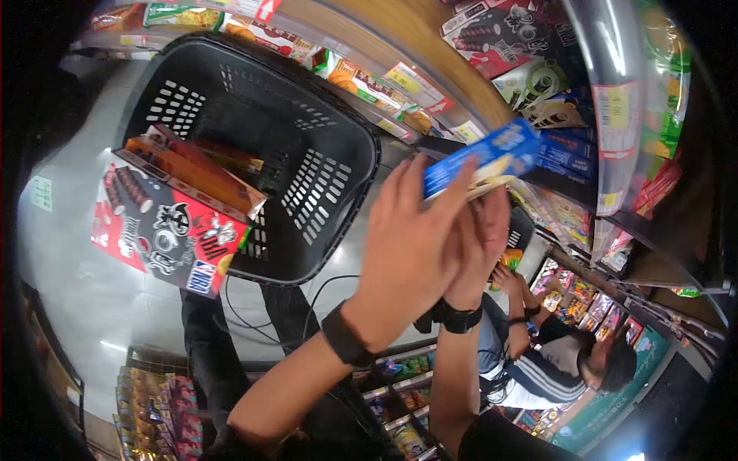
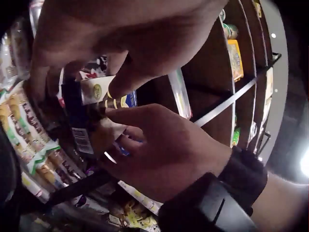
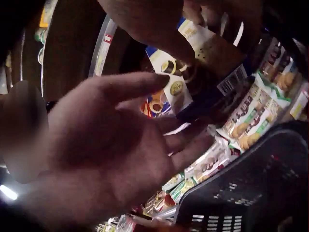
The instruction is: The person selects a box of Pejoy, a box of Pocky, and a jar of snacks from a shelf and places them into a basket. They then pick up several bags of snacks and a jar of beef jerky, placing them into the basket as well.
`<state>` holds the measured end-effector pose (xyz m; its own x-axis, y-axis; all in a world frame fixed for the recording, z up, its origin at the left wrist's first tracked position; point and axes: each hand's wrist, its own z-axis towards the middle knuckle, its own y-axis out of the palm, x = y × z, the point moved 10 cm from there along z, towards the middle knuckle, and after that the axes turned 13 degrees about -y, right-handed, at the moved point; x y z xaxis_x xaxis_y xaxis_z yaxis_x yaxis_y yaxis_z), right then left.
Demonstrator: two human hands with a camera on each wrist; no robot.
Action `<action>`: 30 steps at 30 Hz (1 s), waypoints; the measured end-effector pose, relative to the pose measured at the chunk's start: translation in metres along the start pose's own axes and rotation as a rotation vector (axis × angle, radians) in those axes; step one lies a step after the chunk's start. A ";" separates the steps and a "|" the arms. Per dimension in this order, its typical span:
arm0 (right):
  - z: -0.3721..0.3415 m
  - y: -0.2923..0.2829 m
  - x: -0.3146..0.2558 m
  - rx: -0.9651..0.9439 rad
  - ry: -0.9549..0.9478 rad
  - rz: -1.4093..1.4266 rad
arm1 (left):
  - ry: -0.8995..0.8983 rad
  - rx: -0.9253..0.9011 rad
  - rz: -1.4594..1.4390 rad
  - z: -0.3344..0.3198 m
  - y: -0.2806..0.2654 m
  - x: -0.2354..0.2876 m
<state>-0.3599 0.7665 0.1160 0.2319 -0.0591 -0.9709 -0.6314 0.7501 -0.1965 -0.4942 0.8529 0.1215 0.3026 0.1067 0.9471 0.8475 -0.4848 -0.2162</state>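
In the head view my left hand (image 1: 403, 242) holds a blue box (image 1: 483, 163) with rolled wafers pictured on it, near the shelf front. In the left wrist view the left thumb lies on the pale panel of the box (image 2: 94, 91). My right hand (image 3: 111, 140) is close against the same box in the right wrist view, its thumb over the printed face and its straight fingers along the lower edge. Part of the box is hidden behind both hands. Bands circle both wrists.
A black basket (image 1: 352, 223) stands left of my hands. A red-and-black snack box (image 1: 165, 230) and brown cartons (image 1: 184, 173) stick out of it. Similar boxes (image 1: 538, 84) fill the shelf at upper right. A crouching person (image 1: 550, 376) is at lower right.
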 end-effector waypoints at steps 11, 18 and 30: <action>0.100 -0.049 -0.037 0.019 -0.423 -0.381 | 0.191 0.066 -0.365 0.069 0.096 0.090; 0.122 -0.037 -0.025 -0.029 -0.452 -0.476 | 0.134 -0.005 -0.243 0.103 0.136 0.072; 0.064 0.001 -0.031 -0.007 -0.336 -0.575 | 0.011 -0.038 -0.484 0.030 0.018 0.029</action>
<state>-0.3207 0.8115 0.1549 0.7506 -0.2387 -0.6161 -0.3430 0.6562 -0.6721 -0.4570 0.8734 0.1377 -0.1273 0.3189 0.9392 0.8734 -0.4127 0.2585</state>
